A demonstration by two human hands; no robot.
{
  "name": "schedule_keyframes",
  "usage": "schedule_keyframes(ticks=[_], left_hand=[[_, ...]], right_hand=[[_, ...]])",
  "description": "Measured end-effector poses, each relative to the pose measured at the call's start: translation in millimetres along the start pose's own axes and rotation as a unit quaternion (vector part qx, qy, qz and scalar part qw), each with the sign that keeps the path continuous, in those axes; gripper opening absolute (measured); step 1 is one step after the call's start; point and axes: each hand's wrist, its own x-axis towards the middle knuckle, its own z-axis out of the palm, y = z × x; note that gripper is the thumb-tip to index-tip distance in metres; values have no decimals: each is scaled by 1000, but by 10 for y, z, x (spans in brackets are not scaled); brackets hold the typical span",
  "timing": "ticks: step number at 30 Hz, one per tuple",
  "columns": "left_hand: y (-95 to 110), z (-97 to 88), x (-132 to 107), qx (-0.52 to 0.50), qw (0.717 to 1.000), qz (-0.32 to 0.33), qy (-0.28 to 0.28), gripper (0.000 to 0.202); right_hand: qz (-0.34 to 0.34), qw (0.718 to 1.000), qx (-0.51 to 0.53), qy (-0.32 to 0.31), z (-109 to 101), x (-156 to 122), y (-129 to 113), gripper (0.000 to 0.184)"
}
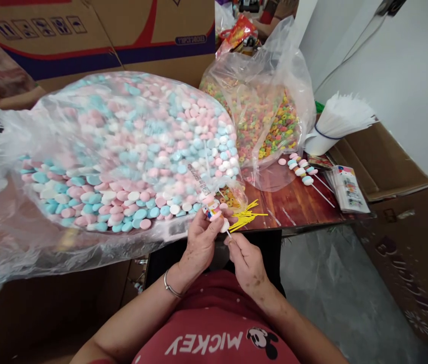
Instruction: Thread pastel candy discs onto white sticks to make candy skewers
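My left hand (pixel 200 237) grips candy skewer (pixel 216 215) round sweets (pixel 224 226); my right hand (pixel 247 258) pinches stick (pixel 229 234). Skewer just left of yellow ties (pixel 249 216), long axis slanting forward-left.

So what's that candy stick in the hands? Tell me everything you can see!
The candy stick has puffy pink and white sweets on a thin, smooth-looking white stick. Something colourful, white, blue and yellow, sits against the sweets; fingers partly hide it, so I can't tell what it is. It slants near the front edge of the table. The left hand holds the sweets, and the right hand pinches the stick below them.
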Motion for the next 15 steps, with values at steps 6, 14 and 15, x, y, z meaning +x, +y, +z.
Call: schedule_keyframes(ticks=[6,14,15], left_hand=[[62,36,-25,-3,1000,-17,4,25],[129,29,-22,-45,998,-29,-18,24],[125,27,-17,-40,999,-26,-11,23]], right_hand=[[-88,988,-116,41,45,-6,-26,25],[-13,1000,-8,11,39,-16,10,28],[-5,1000,8,3,39,-18,12,28]])
